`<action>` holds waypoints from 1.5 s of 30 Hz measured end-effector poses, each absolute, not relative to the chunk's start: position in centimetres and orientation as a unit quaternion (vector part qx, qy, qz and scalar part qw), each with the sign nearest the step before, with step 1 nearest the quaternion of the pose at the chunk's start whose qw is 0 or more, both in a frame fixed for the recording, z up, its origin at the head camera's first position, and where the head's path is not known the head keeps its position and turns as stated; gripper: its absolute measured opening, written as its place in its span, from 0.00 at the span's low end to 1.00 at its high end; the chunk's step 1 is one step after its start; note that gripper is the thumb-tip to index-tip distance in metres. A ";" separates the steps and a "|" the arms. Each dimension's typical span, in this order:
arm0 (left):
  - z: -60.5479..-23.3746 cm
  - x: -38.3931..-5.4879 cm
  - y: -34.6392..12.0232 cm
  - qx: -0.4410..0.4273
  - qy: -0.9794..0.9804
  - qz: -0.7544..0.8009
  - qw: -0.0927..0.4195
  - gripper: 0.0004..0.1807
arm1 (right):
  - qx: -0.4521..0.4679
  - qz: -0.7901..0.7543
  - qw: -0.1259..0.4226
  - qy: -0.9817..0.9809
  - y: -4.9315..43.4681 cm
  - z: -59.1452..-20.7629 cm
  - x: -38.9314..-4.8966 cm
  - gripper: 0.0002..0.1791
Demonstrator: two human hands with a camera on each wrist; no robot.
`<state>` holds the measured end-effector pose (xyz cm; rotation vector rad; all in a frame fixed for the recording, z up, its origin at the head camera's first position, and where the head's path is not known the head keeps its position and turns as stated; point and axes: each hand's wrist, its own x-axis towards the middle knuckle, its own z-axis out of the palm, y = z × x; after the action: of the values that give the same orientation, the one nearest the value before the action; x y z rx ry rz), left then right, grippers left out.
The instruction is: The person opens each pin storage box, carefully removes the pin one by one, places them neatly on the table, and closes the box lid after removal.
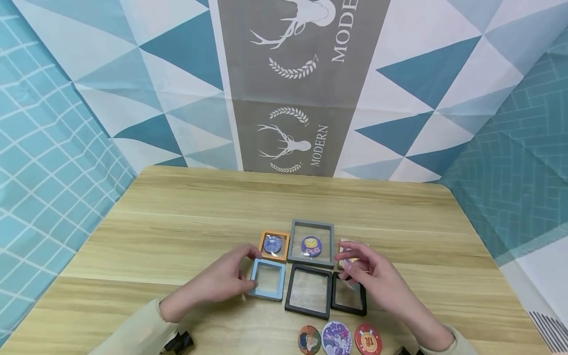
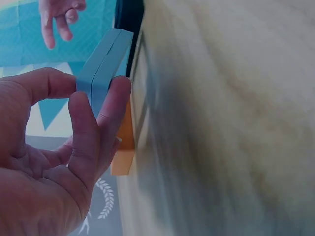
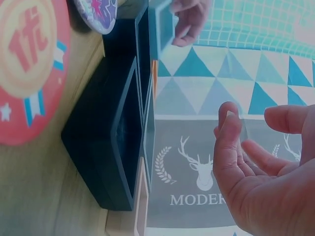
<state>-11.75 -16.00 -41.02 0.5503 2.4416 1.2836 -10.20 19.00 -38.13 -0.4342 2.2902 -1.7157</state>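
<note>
My left hand (image 1: 224, 278) grips a light blue display frame (image 1: 282, 283) by its left side, thumb near the lower corner and a finger at the upper one. Up close in the left wrist view, this frame (image 2: 101, 69) sits between thumb and fingers, its edge raised off the wood. My right hand (image 1: 377, 276) hovers over the small black frame (image 1: 350, 310) and a cream frame (image 1: 361, 242), which it partly hides. Its fingers are loosely bent and hold nothing, as the right wrist view shows of this hand (image 3: 266, 167).
Behind the blue frame are an orange frame (image 1: 263, 246) and a larger grey frame (image 1: 333, 236), each with a round badge inside. A larger black frame (image 1: 308, 314) lies between the hands. Loose badges, brown (image 1: 309, 340), purple (image 1: 336, 339) and red (image 1: 368, 340), lie at the front.
</note>
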 end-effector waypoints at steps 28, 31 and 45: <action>-40.5 -10.4 -15.0 0.246 0.913 0.297 0.130 0.31 | -0.194 -0.287 0.054 0.937 24.1 -39.3 -14.3 0.30; -40.5 -10.3 -15.0 0.248 0.915 0.290 0.133 0.32 | -0.217 -0.251 0.068 0.941 24.2 -40.0 -14.6 0.32; -39.8 -10.4 -15.1 0.234 0.934 0.254 0.092 0.36 | -0.240 -0.225 0.062 0.942 24.7 -41.6 -15.0 0.32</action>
<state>-10.42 -15.06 -39.77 0.6937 2.7730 0.7556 -14.97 24.71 -41.62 -0.7245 2.8493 -0.6801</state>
